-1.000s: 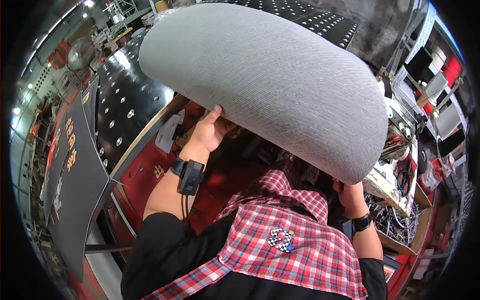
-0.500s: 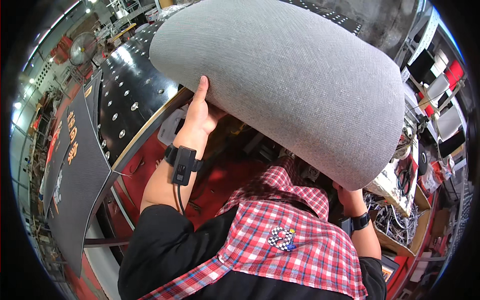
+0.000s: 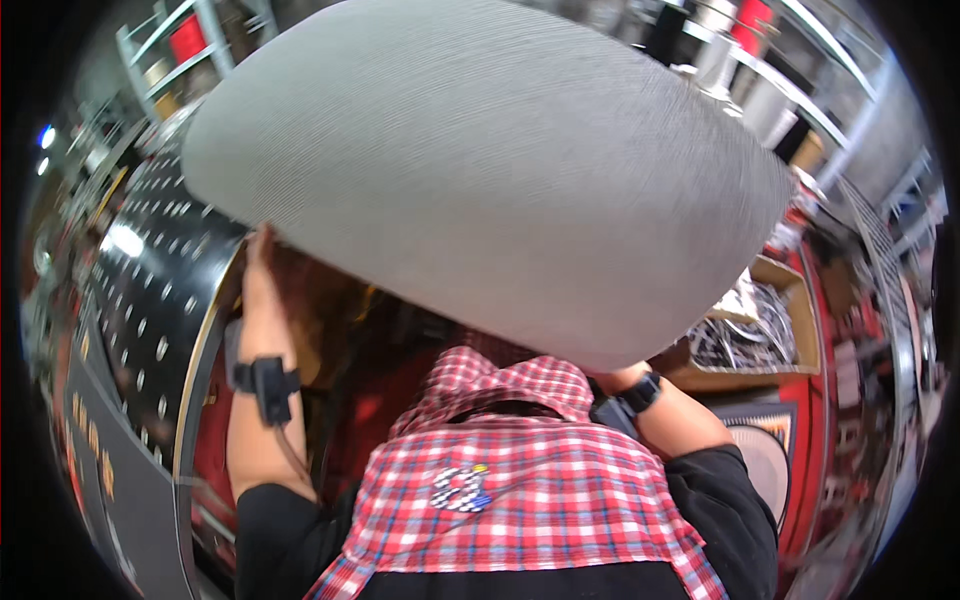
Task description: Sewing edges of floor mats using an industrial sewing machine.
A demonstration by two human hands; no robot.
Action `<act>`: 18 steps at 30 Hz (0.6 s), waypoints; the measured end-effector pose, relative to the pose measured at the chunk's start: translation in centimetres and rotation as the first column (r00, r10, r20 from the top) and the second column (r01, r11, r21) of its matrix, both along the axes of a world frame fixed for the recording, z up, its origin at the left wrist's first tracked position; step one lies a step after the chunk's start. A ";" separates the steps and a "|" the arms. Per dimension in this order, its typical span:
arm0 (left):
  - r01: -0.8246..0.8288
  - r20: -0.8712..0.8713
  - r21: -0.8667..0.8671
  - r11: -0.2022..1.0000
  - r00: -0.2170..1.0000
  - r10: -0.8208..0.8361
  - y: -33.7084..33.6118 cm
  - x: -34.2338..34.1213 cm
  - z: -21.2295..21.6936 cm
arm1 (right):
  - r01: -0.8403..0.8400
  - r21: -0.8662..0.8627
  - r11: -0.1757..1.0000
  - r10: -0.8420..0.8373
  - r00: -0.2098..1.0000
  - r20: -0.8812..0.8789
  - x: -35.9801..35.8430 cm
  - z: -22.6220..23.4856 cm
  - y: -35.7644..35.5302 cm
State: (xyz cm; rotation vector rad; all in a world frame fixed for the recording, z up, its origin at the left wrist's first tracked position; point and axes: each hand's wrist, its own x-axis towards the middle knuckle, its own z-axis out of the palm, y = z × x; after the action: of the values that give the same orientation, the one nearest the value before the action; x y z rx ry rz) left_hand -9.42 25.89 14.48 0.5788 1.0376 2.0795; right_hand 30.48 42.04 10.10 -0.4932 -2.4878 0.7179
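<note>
The head view shows a grey mat (image 3: 480, 180) across the upper centre, long axis left to right, above both hands. The left hand (image 3: 260, 258) meets its lower-left edge, the right hand (image 3: 622, 378) its lowest edge; whether the fingers pinch cannot be told.

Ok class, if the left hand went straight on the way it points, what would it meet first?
Probably the grey textured mat: its near edge lies at the left hand, though blur leaves depth unclear, so it might pass underneath.

table (image 3: 205, 245) left, mat (image 3: 480, 180) before apron (image 3: 530, 490), scraps (image 3: 740, 340) in box (image 3: 808, 325) right
</note>
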 end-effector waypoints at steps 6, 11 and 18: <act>-0.408 -0.700 0.091 0.909 0.622 0.349 -1.0 5.5 8.1 | -0.156 -0.947 0.282 -0.239 0.944 -0.227 -2.7 -0.8 -0.8; -0.497 -0.461 0.089 0.863 0.748 0.478 -10.4 6.5 8.4 | -0.130 -0.922 0.365 -0.251 0.940 -0.232 -2.3 -0.4 -1.4; -0.591 -0.003 -0.098 0.800 0.805 0.594 -10.8 7.8 12.8 | -0.051 -0.905 0.423 -0.245 0.955 -0.168 -3.1 -0.6 -1.3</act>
State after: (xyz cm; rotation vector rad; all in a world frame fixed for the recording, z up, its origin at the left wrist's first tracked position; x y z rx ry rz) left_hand -1.60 15.06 27.28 0.1741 1.4286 2.5430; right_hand 27.38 40.71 9.47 -0.8181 -1.5604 1.9516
